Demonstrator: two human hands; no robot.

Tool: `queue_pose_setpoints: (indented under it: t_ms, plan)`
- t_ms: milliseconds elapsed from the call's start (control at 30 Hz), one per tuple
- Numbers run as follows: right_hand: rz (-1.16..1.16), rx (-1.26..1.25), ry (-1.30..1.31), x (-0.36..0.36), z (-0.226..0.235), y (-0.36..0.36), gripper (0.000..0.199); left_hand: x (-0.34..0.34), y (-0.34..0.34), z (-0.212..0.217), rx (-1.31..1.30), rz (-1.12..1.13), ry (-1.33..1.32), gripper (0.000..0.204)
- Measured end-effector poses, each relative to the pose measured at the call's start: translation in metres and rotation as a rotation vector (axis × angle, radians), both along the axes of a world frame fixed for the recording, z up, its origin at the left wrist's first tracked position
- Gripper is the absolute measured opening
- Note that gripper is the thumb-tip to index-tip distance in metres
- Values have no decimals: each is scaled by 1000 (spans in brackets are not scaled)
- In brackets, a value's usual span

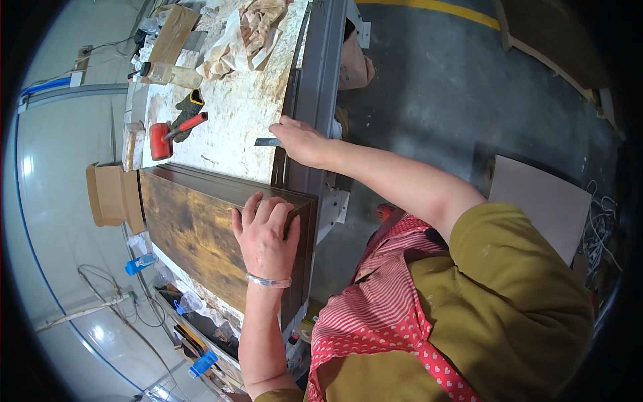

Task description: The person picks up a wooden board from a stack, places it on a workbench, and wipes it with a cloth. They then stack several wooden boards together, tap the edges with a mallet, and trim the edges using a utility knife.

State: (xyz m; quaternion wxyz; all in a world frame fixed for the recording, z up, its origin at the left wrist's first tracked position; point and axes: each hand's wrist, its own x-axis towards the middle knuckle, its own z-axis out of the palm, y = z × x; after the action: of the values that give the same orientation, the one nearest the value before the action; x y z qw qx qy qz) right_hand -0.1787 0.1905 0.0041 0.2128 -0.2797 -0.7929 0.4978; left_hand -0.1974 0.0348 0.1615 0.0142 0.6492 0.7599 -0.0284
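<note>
A stack of dark brown wooden boards [194, 221] lies across the workbench [234, 114]. My left hand [266, 234] rests flat on the top board near its right end, fingers spread, a clear bracelet on the wrist. My right hand [299, 139] reaches to the bench's right edge and grips a small flat dark metal tool [266, 142] that points left over the bench top.
A red rubber mallet [167, 134] and a dark glove [189, 107] lie on the bench behind the boards. Crumpled rags [244, 33], a bottle [171, 74] and a cardboard piece [173, 30] sit farther back. A grey metal rail [321, 80] lines the bench's right side. Cardboard boxes [110, 194] stand at left.
</note>
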Motion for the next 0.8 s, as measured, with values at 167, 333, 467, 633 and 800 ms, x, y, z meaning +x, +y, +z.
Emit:
queue_pose_setpoints:
  t_ms: [167,333,467,633,800]
  plan:
    - [18,-214,104,32,-17,6,15,3,1,16,-28,3,-12,27]
    - [-94,-609,155,110,-56,-4,20,-37,-73,50,546,384,-403,36]
    - [-55,-586,27,137,-29,-22,45,-140,-323,23,1037,744,-429,24]
    - [47,-303,29,86,-38,-32,24,-38,-360,-110,995,1661,-2020,36]
    - [130,-482,-28,40,-35,-57,34,-14,-256,-168,1147,1484,-1890,34]
